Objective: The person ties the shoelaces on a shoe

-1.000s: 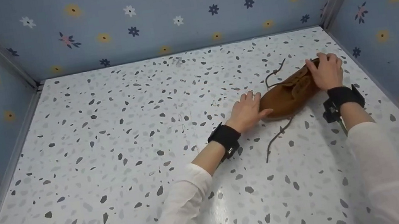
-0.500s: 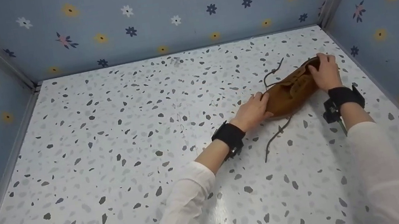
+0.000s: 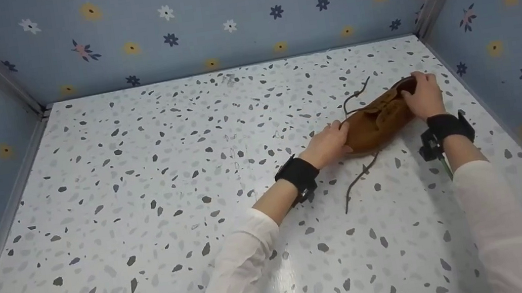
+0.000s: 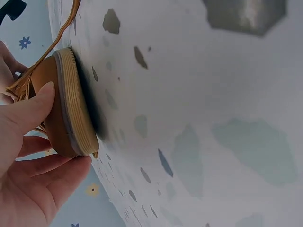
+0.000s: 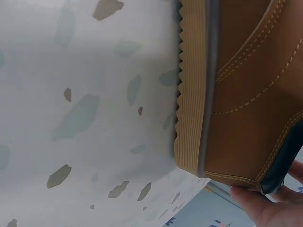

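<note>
The left grip [image 3: 325, 146] grasps the toe of the brown shoe [image 3: 375, 130], its thumb pressed on the upper and its fingers curled round the front. The right grip [image 3: 425, 95] holds the heel, thumb at the opening and fingers round the back edge; in its wrist view the fingertips touch the heel just beside the dark lining [image 5: 284, 161]. So the shoe lies between the two grips, slanting up from the left one to the right one, opening upward. Its tan ribbed sole [image 4: 78, 104] faces the surface [image 3: 147, 208]; I cannot tell whether it touches all along. One lace [image 3: 357, 94] trails out beyond the left grip, on the far side of the shoe; the other lace [image 3: 361, 177] runs over the surface on the near side, right of the left grip. Black straps [image 3: 297, 178] sit just behind both grips, with white sleeves [image 3: 242, 266] farther back. A flowered blue wall [image 3: 197, 22] stands beyond both grips.
</note>
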The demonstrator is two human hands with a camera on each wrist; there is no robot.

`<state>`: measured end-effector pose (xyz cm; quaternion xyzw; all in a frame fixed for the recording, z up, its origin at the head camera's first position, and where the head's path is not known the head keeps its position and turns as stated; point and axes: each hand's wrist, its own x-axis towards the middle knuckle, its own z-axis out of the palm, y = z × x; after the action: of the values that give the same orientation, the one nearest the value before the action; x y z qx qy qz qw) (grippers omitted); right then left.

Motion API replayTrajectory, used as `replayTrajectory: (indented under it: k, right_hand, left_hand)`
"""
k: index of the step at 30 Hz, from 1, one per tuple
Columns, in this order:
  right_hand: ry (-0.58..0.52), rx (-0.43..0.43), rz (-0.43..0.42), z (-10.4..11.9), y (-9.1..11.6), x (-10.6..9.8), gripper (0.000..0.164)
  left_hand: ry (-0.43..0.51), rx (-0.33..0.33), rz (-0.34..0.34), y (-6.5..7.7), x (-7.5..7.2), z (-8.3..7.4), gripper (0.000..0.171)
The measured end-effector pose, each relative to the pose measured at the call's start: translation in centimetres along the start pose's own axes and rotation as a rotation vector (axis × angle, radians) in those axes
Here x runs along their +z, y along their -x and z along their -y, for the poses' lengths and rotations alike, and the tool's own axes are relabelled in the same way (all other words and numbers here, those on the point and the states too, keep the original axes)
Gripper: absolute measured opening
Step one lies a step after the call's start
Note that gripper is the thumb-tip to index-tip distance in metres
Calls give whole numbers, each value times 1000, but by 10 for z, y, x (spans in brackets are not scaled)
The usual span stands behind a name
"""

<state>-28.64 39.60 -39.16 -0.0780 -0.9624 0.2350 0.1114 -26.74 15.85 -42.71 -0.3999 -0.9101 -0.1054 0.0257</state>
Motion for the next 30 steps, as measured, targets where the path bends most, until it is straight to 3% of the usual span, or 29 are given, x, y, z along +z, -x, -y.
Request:
replayTrajectory:
  k: [12,30]
  right_hand:
    - [34,10,9,10,1,4,49]
    - [65,-97,35,46,2,18,49]
  left_hand:
    - [40,3,11,3,-6,12,54]
    - [115,-41,32,25,-19,59,55]
